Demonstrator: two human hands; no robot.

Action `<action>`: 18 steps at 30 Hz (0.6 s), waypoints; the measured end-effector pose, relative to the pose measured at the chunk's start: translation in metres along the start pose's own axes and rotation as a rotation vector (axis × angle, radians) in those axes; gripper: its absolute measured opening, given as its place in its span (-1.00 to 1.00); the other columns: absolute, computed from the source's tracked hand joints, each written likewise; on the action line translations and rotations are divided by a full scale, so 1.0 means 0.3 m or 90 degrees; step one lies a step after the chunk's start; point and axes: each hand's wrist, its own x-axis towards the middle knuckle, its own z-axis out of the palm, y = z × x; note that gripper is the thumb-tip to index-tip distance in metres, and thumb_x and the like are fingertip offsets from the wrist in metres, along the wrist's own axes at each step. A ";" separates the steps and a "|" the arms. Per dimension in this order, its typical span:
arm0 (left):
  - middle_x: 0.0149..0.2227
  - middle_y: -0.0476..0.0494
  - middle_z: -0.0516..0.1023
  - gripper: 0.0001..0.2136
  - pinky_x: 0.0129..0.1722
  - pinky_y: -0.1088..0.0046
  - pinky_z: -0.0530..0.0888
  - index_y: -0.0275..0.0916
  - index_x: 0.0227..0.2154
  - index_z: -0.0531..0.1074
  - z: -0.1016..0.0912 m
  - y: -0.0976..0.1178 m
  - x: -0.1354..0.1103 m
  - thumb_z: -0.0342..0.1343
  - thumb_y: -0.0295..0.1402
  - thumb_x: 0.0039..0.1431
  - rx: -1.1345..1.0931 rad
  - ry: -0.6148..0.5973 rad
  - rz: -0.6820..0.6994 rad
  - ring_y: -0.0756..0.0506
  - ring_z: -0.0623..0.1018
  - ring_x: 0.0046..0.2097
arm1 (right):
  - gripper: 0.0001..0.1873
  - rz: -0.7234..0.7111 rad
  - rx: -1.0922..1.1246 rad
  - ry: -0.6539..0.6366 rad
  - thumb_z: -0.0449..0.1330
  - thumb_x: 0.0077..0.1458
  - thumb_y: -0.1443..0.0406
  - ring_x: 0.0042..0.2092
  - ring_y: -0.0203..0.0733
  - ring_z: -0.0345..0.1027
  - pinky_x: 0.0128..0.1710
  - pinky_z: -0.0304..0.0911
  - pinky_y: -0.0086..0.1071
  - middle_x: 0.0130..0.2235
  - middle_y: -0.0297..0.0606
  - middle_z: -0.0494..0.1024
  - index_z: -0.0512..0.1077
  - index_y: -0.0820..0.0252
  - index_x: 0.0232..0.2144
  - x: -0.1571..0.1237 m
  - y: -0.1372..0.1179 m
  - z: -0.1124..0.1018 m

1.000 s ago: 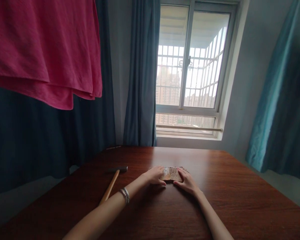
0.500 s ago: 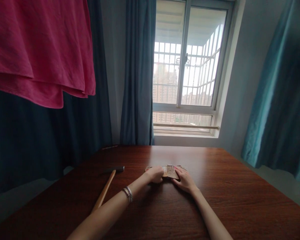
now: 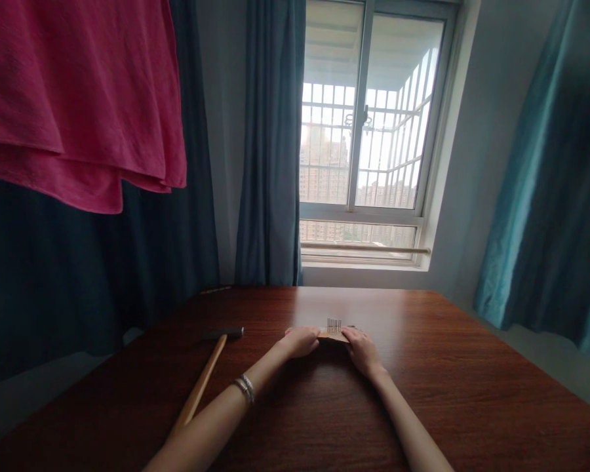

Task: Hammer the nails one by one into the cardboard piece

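A flat tan piece of cardboard (image 3: 333, 337) is held out over the middle of the table, its near edge turned toward me. Several thin dark spikes that look like nails (image 3: 334, 325) stand up from it in a row. My left hand (image 3: 303, 341) is closed around the cardboard's left end, with the fingertips partly hidden. At the other end, my right hand (image 3: 362, 347) grips it with bent fingers on top. To the left of my left forearm lies a hammer (image 3: 207, 373) with a wooden handle and dark head; the forearm hides the handle's lower end.
The brown wooden table (image 3: 447, 387) reaches toward a barred window (image 3: 368, 131). A pink cloth (image 3: 78, 105) hangs at the upper left, before dark blue curtains (image 3: 273, 144). Another blue curtain (image 3: 535, 164) hangs on the right.
The cardboard has tilted, so its speckled top face shows less and the spikes stand out more clearly. Both hands have shifted slightly with it. The hammer stays in place.
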 end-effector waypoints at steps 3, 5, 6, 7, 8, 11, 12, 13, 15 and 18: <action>-0.17 -0.31 0.49 -0.72 -0.20 0.34 0.41 -0.29 -0.17 0.37 -0.001 -0.002 0.004 -0.14 -0.33 0.14 -0.005 -0.009 -0.004 -0.21 0.49 -0.14 | -0.55 0.005 0.002 0.007 -0.02 0.05 0.40 0.09 -0.18 0.20 0.03 0.04 -0.33 0.07 -0.25 0.39 0.31 0.03 0.00 0.005 -0.001 0.000; -0.17 -0.32 0.49 -0.72 -0.19 0.34 0.41 -0.29 -0.17 0.37 -0.001 -0.005 0.008 -0.14 -0.33 0.14 -0.008 -0.015 0.000 -0.22 0.49 -0.12 | -0.57 0.010 0.003 0.010 -0.03 0.06 0.40 0.07 -0.18 0.23 0.01 0.06 -0.33 0.04 -0.25 0.42 0.33 0.02 -0.01 0.008 -0.002 -0.001; -0.17 -0.32 0.49 -0.72 -0.19 0.34 0.40 -0.30 -0.18 0.37 -0.001 -0.005 0.009 -0.14 -0.33 0.14 -0.009 -0.016 0.001 -0.22 0.49 -0.12 | -0.57 0.011 0.004 0.011 -0.03 0.06 0.40 0.06 -0.18 0.25 0.01 0.07 -0.33 0.03 -0.26 0.43 0.33 0.01 -0.02 0.009 -0.003 -0.002; -0.17 -0.32 0.49 -0.72 -0.18 0.35 0.40 -0.30 -0.18 0.37 -0.001 -0.006 0.010 -0.15 -0.33 0.14 -0.010 -0.016 0.000 -0.22 0.49 -0.12 | -0.58 0.012 0.005 0.012 -0.03 0.06 0.40 0.04 -0.17 0.26 0.00 0.07 -0.33 0.02 -0.27 0.44 0.34 0.01 -0.03 0.010 -0.003 -0.003; -0.17 -0.32 0.49 -0.72 -0.18 0.35 0.40 -0.30 -0.17 0.37 -0.001 -0.005 0.009 -0.15 -0.33 0.14 -0.011 -0.016 -0.003 -0.22 0.49 -0.12 | -0.58 0.013 0.006 0.012 -0.03 0.06 0.40 0.03 -0.17 0.27 -0.01 0.08 -0.33 0.01 -0.27 0.45 0.34 0.00 -0.04 0.011 -0.004 -0.003; -0.16 -0.31 0.49 -0.71 -0.19 0.33 0.41 -0.29 -0.17 0.36 -0.001 -0.001 0.004 -0.14 -0.32 0.13 -0.015 -0.009 -0.016 -0.22 0.49 -0.12 | -0.58 0.012 0.009 0.013 -0.02 0.05 0.41 0.04 -0.17 0.27 -0.01 0.08 -0.34 0.01 -0.27 0.45 0.35 0.01 -0.05 0.012 -0.003 -0.004; -0.15 -0.32 0.48 -0.71 -0.19 0.32 0.41 -0.28 -0.16 0.36 0.000 0.001 0.003 -0.14 -0.31 0.13 -0.018 -0.006 -0.019 -0.22 0.49 -0.12 | -0.58 0.011 0.011 0.013 -0.02 0.05 0.41 0.04 -0.17 0.26 -0.01 0.08 -0.34 0.01 -0.28 0.45 0.35 0.00 -0.05 0.012 -0.002 -0.004; -0.15 -0.32 0.48 -0.72 -0.19 0.32 0.41 -0.28 -0.17 0.36 0.000 0.002 0.001 -0.14 -0.31 0.13 -0.020 -0.003 -0.019 -0.23 0.49 -0.13 | -0.57 0.011 0.012 0.013 -0.03 0.04 0.42 0.04 -0.17 0.26 -0.01 0.08 -0.34 0.02 -0.28 0.45 0.35 0.00 -0.05 0.013 -0.002 -0.003; -0.15 -0.33 0.48 -0.72 -0.18 0.30 0.41 -0.28 -0.17 0.36 0.003 0.004 0.000 -0.15 -0.32 0.12 -0.021 0.005 -0.013 -0.23 0.49 -0.13 | -0.57 0.011 0.014 0.012 -0.04 0.04 0.42 0.04 -0.16 0.26 -0.01 0.08 -0.33 0.02 -0.28 0.44 0.35 0.00 -0.05 0.013 0.000 -0.002; -0.17 -0.33 0.48 -0.72 -0.19 0.29 0.40 -0.30 -0.19 0.35 0.009 0.005 0.001 -0.16 -0.34 0.12 -0.016 0.015 -0.003 -0.24 0.49 -0.14 | -0.56 0.010 0.016 0.008 -0.04 0.03 0.43 0.05 -0.16 0.25 -0.01 0.07 -0.33 0.02 -0.26 0.44 0.34 0.01 -0.04 0.012 0.001 0.001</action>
